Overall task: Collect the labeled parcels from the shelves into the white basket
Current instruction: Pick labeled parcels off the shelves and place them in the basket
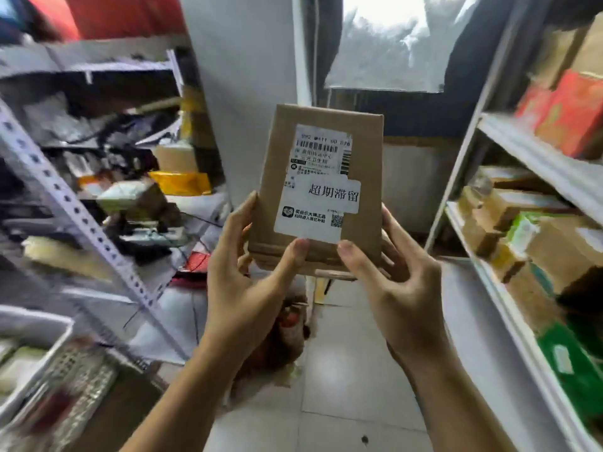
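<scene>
A brown cardboard parcel (365, 148) with a white shipping label (321, 181) is held up in the middle of the view, label facing me. My left hand (248, 265) grips its lower left edge, thumb on the front near the label. My right hand (398, 282) grips the lower right edge, thumb pressed on the bottom of the front. A white basket (42, 350) shows at the lower left with pale items inside.
A metal rack (75, 210) full of cluttered goods stands on the left. White shelves (522, 148) on the right hold several cardboard, red and green boxes. A tiled aisle (352, 370) runs between them, ending at a white pillar (248, 76).
</scene>
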